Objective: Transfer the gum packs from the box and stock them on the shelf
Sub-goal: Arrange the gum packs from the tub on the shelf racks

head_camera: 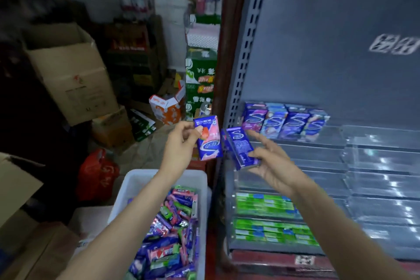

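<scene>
My left hand point(181, 143) pinches a blue and pink gum pack point(209, 138) by its top left corner, holding it upright above the white box point(134, 188). My right hand point(270, 163) grips a dark blue gum pack point(241, 147) just in front of the shelf's left edge, index finger stretched toward the shelf. The white box below holds several loose gum packs point(168, 238) in blue, pink and green. On the upper tier of the grey shelf point(318, 52) stand several blue and purple packs point(284, 124). Green packs point(268, 207) fill two lower rows.
Clear plastic dividers point(375, 166) line the shelf tiers to the right. Cardboard boxes point(72, 75) pile up at the left, with a red bag point(97, 172) on the floor and green cartons point(200, 79) behind. The slotted shelf upright point(241, 63) stands between aisle and shelf.
</scene>
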Demonstrator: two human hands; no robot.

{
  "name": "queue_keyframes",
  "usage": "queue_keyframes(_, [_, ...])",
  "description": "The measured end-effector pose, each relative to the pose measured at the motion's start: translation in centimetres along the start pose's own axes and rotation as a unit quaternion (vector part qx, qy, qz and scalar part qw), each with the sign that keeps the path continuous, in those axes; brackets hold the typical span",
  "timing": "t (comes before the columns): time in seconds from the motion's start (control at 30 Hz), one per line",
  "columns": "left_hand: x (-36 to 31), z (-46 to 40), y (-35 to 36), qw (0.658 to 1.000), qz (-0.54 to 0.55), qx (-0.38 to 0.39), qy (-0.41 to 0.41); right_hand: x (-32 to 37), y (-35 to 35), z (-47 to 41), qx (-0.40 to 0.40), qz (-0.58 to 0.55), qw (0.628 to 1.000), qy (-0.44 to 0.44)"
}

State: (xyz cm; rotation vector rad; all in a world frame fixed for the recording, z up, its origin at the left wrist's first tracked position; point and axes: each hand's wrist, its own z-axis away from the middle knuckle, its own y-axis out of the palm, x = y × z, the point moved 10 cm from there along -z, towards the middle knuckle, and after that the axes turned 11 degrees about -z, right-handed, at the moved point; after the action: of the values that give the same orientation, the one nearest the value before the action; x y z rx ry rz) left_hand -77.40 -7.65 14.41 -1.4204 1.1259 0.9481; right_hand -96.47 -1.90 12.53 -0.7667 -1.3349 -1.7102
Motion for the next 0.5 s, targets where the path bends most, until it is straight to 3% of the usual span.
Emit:
queue_keyframes(0.1, [-3.7,0.6,5.1,1.0,0.006,0.011,0.015,3.7,-2.6,1.9,0.022,-0.101,0.995,0.011])
queue_keyframes(0.17, [-5.5,1.0,8.4,1.0,0.003,0.02,0.016,5.6,-4.5,2.9,0.026,-0.076,0.997,0.001])
queue_keyframes(0.3, [-8.1,1.9,13.5,0.999,-0.025,0.025,0.04,8.3,-9.8,3.5,-0.044,0.043,0.997,-0.048])
queue_keyframes(0.5, [-8.6,2.9,16.4,0.999,-0.038,0.005,0.017,10.2,-14.5,3.9,-0.07,0.021,0.996,-0.044])
